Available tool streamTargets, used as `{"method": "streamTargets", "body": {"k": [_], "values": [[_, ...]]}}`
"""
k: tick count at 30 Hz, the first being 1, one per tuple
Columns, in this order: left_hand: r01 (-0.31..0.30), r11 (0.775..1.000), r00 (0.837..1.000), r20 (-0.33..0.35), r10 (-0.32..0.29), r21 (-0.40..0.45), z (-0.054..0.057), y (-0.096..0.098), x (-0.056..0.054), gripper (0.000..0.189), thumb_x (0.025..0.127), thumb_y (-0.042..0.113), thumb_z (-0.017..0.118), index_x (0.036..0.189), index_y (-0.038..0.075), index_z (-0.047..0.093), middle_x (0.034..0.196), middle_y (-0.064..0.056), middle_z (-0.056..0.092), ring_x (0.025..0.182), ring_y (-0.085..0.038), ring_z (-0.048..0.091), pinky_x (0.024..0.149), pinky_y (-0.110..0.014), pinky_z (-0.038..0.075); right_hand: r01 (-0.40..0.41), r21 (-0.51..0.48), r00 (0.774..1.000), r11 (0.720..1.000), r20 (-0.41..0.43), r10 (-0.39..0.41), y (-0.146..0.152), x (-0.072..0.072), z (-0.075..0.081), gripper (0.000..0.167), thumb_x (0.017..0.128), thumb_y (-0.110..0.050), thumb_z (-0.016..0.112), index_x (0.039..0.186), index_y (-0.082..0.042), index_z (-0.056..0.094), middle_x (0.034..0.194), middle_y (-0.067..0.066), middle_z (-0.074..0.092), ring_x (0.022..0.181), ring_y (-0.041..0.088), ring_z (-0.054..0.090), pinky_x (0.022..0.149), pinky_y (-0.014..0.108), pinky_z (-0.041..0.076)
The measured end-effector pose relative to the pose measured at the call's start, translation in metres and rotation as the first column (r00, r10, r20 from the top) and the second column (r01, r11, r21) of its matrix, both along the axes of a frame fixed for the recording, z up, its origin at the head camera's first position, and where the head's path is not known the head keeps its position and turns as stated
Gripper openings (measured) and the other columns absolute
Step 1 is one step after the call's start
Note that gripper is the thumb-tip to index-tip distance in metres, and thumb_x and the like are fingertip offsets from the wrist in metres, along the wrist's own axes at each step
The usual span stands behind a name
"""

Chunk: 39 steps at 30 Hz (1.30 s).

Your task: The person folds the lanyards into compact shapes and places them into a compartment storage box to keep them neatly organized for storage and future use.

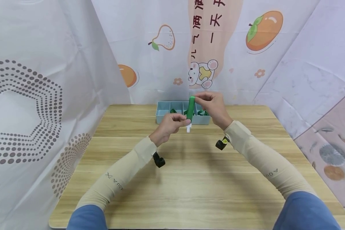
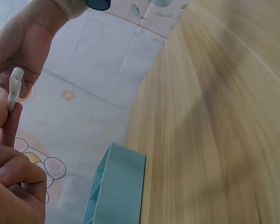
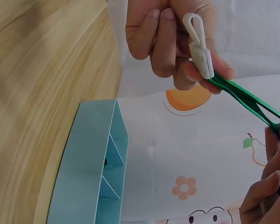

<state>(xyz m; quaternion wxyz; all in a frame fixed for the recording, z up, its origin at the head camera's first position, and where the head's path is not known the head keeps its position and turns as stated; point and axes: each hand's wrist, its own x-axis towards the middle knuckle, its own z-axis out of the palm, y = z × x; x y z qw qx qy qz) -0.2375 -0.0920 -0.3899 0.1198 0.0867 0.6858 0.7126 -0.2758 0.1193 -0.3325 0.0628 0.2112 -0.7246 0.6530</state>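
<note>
A green ribbon strap (image 1: 191, 108) with a white plastic clip (image 1: 188, 128) at its lower end is held up in front of the tray. My left hand (image 1: 169, 125) pinches the strap's lower end by the clip, between thumb and fingers. At the upper end, my right hand (image 1: 214, 106) pinches the ribbon. The right wrist view shows the strap (image 3: 246, 99) as a loop stretched between both hands, and the clip (image 3: 201, 52) sticks out past the left fingers. Only part of the clip (image 2: 15, 88) shows in the left wrist view, the ribbon being mostly hidden.
A light blue divided tray (image 1: 202, 120) stands at the table's back edge, with dark green ribbon pieces (image 1: 202, 113) in some compartments. Its leftmost compartment (image 1: 163, 110) shows a bare floor. The wooden table (image 1: 187, 185) meets a printed cloth backdrop behind the tray.
</note>
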Motion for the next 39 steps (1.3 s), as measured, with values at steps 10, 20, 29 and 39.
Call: {"method": "streamTargets", "body": {"k": [10, 20, 29, 39], "values": [[-0.055, 0.997, 0.997, -0.058, 0.052, -0.047, 0.000, -0.003, -0.001, 0.016, 0.090, 0.026, 0.084, 0.095, 0.012, 0.080, 0.088, 0.000, 0.070, 0.053, -0.011, 0.030, 0.050, -0.026, 0.025, -0.137, -0.173, 0.817, 0.975, 0.537, 0.210, -0.002, -0.004, -0.015, 0.032, 0.104, -0.034, 0.064, 0.115, -0.006, 0.072, 0.102, 0.004, 0.073, 0.062, 0.008, 0.053, 0.058, 0.021, 0.044], [-0.059, 0.996, 0.998, -0.022, 0.057, -0.071, -0.004, -0.005, -0.002, 0.022, 0.090, 0.031, 0.083, 0.099, 0.012, 0.080, 0.069, 0.005, 0.055, 0.048, -0.012, 0.024, 0.051, -0.029, 0.024, -0.169, -0.091, 0.842, 0.981, 0.505, 0.192, -0.007, 0.006, -0.039, 0.015, 0.098, -0.025, 0.074, 0.103, -0.010, 0.076, 0.092, -0.001, 0.065, 0.066, 0.014, 0.048, 0.062, 0.028, 0.042], [-0.023, 1.000, 1.000, 0.014, 0.023, -0.007, -0.006, -0.004, 0.001, 0.018, 0.096, 0.025, 0.077, 0.104, 0.010, 0.080, 0.060, 0.004, 0.042, 0.049, -0.013, 0.024, 0.053, -0.030, 0.021, -0.052, 0.012, 0.948, 0.999, 0.316, 0.045, -0.007, 0.006, -0.050, 0.021, 0.094, -0.024, 0.079, 0.109, -0.010, 0.076, 0.093, 0.000, 0.067, 0.063, 0.014, 0.046, 0.059, 0.027, 0.040], [0.008, 0.998, 0.999, 0.044, -0.010, 0.056, -0.004, -0.005, 0.001, 0.017, 0.097, 0.025, 0.075, 0.103, 0.010, 0.079, 0.062, 0.003, 0.045, 0.050, -0.013, 0.028, 0.053, -0.029, 0.024, 0.018, 0.176, 0.978, 0.984, -0.206, 0.019, -0.004, 0.005, -0.056, 0.014, 0.095, -0.008, 0.075, 0.108, -0.007, 0.079, 0.077, 0.014, 0.064, 0.055, 0.018, 0.038, 0.050, 0.025, 0.031]]}}
